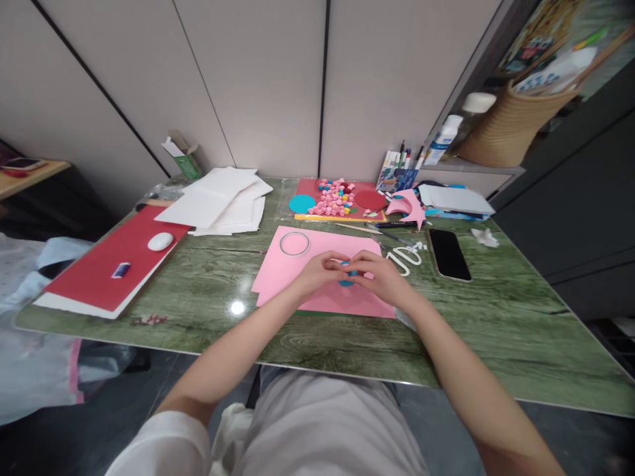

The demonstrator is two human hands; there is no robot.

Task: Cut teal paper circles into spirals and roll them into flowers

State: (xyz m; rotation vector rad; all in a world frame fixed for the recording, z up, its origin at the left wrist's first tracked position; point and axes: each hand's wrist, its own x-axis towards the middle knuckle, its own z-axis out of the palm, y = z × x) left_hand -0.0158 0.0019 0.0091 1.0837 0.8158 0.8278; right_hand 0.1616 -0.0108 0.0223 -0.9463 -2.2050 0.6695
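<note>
My left hand point(321, 271) and my right hand point(378, 274) meet over a pink paper sheet point(302, 277) on the green table point(208, 297). Both hands have their fingers pinched together on a small blue paper piece point(346, 280), most of it hidden by the fingers. A clear ring-shaped lid point(294, 243) lies on the pink sheet, just beyond my left hand. White scissors point(404, 256) lie to the right of my right hand.
A black phone point(448, 254) lies right of the scissors. Behind are a red board with pink paper balls point(333, 197), blue and red discs, pens point(397, 225), and white sheets point(223, 198). A red sheet point(106, 264) with a white mouse point(160, 241) lies left.
</note>
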